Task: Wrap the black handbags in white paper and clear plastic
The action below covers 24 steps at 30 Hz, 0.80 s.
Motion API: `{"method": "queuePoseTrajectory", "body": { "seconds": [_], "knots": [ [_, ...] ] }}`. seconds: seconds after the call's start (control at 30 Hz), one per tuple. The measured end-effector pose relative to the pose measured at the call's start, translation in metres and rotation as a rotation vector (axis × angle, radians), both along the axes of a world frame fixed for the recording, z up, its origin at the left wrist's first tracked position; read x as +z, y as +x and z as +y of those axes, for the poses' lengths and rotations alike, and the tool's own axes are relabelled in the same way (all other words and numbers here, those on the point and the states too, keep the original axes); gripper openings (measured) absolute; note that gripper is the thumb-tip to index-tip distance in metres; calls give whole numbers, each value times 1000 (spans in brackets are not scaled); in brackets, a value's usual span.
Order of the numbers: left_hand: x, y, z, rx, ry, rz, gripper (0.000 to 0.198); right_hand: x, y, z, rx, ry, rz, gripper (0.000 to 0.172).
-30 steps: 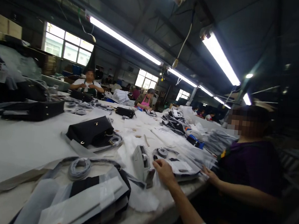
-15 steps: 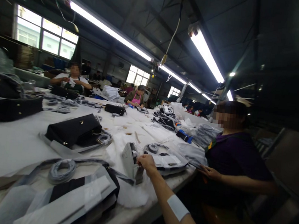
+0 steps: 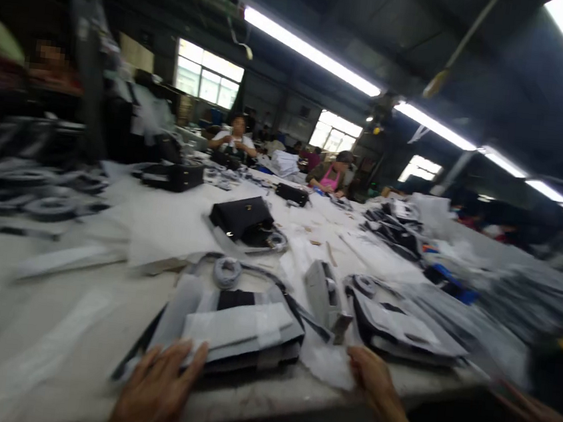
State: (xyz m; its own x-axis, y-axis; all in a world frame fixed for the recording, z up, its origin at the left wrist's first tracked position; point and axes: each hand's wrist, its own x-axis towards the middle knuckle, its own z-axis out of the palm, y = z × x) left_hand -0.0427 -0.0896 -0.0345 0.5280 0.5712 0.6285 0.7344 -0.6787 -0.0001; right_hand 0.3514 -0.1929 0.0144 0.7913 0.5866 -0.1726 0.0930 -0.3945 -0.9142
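Observation:
My left hand [image 3: 157, 386] lies with its fingers spread at the near left edge of a black handbag [image 3: 236, 300], which is partly covered in white wrapping sheets. A coiled, wrapped strap [image 3: 227, 272] rests just behind that bag. To its right stands a grey tape dispenser [image 3: 321, 289] on the table. My right hand [image 3: 369, 375] is just in front of the dispenser, apart from it, with the fingertips pinched together. What they hold, if anything, is too blurred to make out. Thin white wrapping [image 3: 325, 367] lies beside those fingertips.
Another wrapped bag [image 3: 400, 324] lies right of the dispenser. An unwrapped black handbag [image 3: 243, 217] sits farther back. Wrapped straps [image 3: 51, 203] are heaped at left. A co-worker's hand [image 3: 532, 408] shows at the right edge, and others sit across the table [image 3: 82, 338].
My view has swung left. My right hand has come away from the tape dispenser towards the table's near edge. My left hand has come into view at the wrapped bag.

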Motion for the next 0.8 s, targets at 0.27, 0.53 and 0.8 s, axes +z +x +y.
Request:
{"method": "queuePoseTrajectory", "body": {
  "seconds": [0.27, 0.53, 0.8],
  "knots": [
    [14, 14, -13, 113, -113, 65, 50, 75, -84, 59, 897, -73, -94, 31],
    [9, 16, -15, 115, -65, -2, 38, 124, -203, 153, 1688, -341, -217, 14],
    [1, 19, -14, 131, 5, -98, 35, 98, -239, 221, 1947, -745, -621, 22]
  ]
}}
